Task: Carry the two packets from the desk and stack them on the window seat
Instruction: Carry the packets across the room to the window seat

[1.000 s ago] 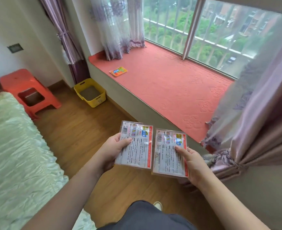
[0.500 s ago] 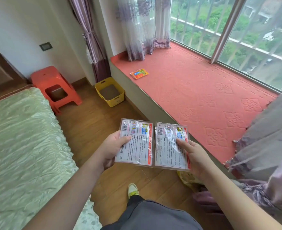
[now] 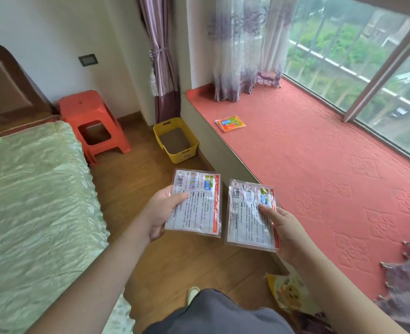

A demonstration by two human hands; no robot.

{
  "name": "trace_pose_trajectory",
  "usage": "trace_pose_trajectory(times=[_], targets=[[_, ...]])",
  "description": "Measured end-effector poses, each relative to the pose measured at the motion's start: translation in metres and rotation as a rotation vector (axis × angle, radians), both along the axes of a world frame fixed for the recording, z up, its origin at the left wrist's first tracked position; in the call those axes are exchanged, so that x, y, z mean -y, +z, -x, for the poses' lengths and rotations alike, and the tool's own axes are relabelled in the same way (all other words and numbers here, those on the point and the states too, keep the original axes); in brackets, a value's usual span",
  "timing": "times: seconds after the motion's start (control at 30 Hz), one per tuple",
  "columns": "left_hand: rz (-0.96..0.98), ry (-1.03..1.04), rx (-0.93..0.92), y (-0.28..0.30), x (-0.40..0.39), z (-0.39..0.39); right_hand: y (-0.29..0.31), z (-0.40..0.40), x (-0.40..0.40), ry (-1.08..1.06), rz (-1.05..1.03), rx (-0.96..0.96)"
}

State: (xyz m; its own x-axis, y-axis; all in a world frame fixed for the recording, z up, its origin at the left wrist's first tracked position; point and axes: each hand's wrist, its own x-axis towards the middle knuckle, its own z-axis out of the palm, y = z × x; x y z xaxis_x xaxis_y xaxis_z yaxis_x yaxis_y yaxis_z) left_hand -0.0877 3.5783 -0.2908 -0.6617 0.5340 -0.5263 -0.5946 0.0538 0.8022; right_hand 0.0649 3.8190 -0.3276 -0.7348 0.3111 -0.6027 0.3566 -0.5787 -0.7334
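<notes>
Our left hand (image 3: 159, 213) is closed on one flat, clear-wrapped rectangular packet with printed text and a red edge (image 3: 195, 203), thumb on top near its left side and fingers underneath. Our right hand (image 3: 287, 231) grips a second packet of the same kind (image 3: 251, 216) the same way, thumb pressed across its printed face. We carry one in each hand, side by side and apart, which keeps both flat and leaves either free to go down first.

From largest to smallest: the pale green satin-covered bed (image 3: 35, 208) fills the left, and the wooden plank floor (image 3: 131, 184) runs between it and the long window seat with its embossed red-orange cushion (image 3: 331, 179) on the right. Both packets hang over the floor, the right one just reaching the seat's front edge, so we judge the carry nearly done and the stacking not yet begun.

Farther off stand an orange plastic stool (image 3: 90, 124) and a yellow plastic basket (image 3: 175, 141) against the seat's base. A small orange printed sachet (image 3: 230, 123) already lies on the cushion, well apart from our hands; open cushion lies nearer us for the stack.
</notes>
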Motion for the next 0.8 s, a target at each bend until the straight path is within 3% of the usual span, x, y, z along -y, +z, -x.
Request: trace_pose_trajectory(times=[0.4, 0.8], targets=[[-0.041, 0.028, 0.028, -0.011, 0.0, 0.109, 0.006, 0.113, -0.004, 0.041, -0.016, -0.016], [0.044, 0.046, 0.016, -0.031, -0.066, 0.228, -0.014, 0.26, -0.08, 0.109, 0.009, -0.003]])
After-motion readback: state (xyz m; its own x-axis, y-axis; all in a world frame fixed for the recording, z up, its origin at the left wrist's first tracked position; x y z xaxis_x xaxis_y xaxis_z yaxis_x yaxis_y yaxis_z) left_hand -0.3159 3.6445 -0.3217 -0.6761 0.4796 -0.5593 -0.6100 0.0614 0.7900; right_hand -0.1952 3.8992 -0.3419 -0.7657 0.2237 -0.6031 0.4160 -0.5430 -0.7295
